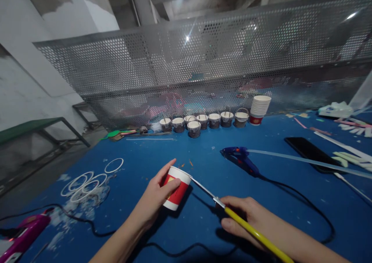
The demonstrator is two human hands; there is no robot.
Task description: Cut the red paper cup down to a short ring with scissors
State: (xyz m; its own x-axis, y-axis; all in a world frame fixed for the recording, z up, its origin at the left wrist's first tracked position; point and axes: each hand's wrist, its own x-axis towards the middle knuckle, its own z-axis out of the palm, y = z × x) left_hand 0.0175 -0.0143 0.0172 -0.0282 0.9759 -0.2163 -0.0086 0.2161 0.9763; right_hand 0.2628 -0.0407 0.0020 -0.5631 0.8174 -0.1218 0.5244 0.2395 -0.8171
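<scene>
My left hand [161,193] is wrapped around a red and white paper cup [180,191], thumb across its front and fingers behind. The cup is held just above the blue table, its rim tilted slightly. In my right hand [247,214] is a pair of yellow-handled scissors [241,221], gripped around the handle. The tips of its silver blades touch the right side of the cup's rim. Below the pivot, part of the handle is hidden by my fingers. Several cut white paper rings [84,184] lie on the left of the table.
Small grey buckets with white filling [194,129] line the back by a perforated metal screen [174,73]. A stack of paper cups [260,110] stands beside them. A blue glue gun [242,160] with cable and a black phone [310,152] lie right; a purple power strip [30,236] lies left.
</scene>
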